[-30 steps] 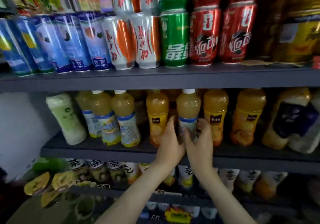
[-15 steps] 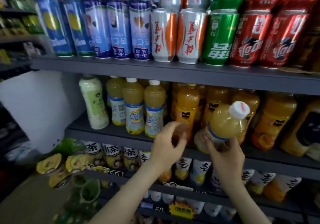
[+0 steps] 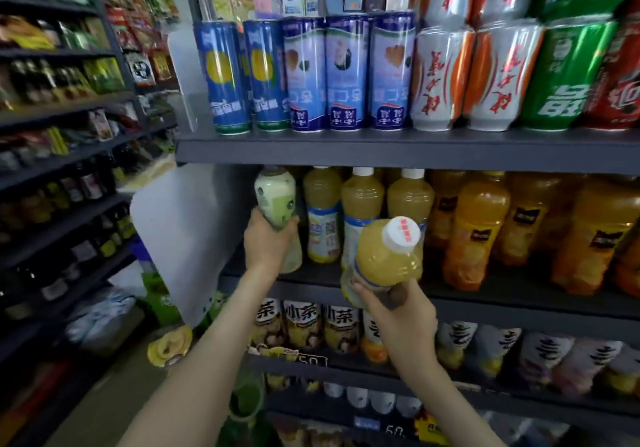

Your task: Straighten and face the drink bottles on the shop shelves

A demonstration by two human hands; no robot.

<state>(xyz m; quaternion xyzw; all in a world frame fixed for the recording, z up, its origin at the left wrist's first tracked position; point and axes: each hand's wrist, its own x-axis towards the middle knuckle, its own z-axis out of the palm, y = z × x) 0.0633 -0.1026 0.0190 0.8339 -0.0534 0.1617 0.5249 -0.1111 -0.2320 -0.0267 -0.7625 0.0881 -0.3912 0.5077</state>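
My right hand [image 3: 401,322] grips a yellow juice bottle with a white cap [image 3: 388,259], held off the shelf and tilted toward me, in front of the middle shelf [image 3: 485,311]. My left hand [image 3: 268,242] is closed around a pale green bottle [image 3: 275,200] that stands at the left end of that shelf. Between the two, three yellow white-capped bottles [image 3: 323,211] stand upright in a row. To the right stand several orange juice bottles [image 3: 478,228] with dark labels.
Tall cans [image 3: 349,72] in blue, silver-orange, green and red fill the shelf above. Tea bottles [image 3: 301,325] line the shelf below. A white side panel [image 3: 180,232] closes the unit's left end. More stocked shelves [image 3: 62,176] run along the aisle at left.
My left hand has moved left from mid-shelf and closed on the pale green bottle. My right hand has carried the yellow bottle leftward. The camera has swung left.
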